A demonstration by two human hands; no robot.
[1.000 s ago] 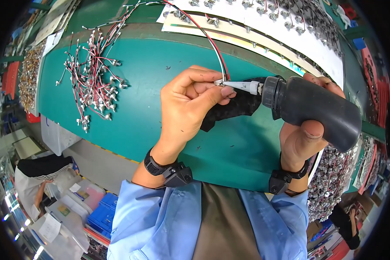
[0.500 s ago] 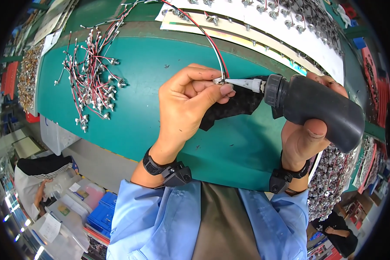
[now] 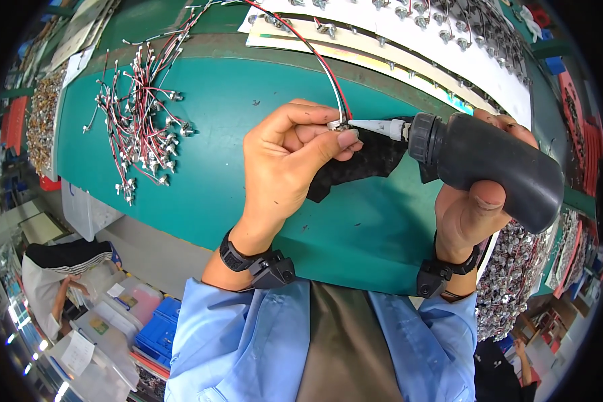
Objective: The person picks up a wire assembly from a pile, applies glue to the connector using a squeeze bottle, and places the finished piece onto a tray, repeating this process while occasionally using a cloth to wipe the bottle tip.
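Observation:
Between thumb and fingertips, my left hand (image 3: 285, 151) pinches a small wired component (image 3: 340, 124). Red, white and black wires (image 3: 328, 75) run up from it toward the far edge. My right hand (image 3: 472, 211) is wrapped round a black squeeze bottle (image 3: 499, 167), tilted on its side. The bottle's pale tapered nozzle (image 3: 378, 126) points left, its tip at the component; whether they touch I cannot tell. Under the nozzle and my left fingertips lies a black cloth (image 3: 362, 164) on the green table mat (image 3: 214, 147).
Left on the mat is a pile of wired components (image 3: 144, 114). White boards (image 3: 382, 33) with rows of similar parts stand at the far right. More parts (image 3: 509, 281) are heaped by my right forearm. Other people (image 3: 63, 295) are beyond the table, near blue bins (image 3: 159, 328).
Both hands keep almost the same pose, with the nozzle still at the component. The wires have shifted very slightly left. A person at the lower right has moved.

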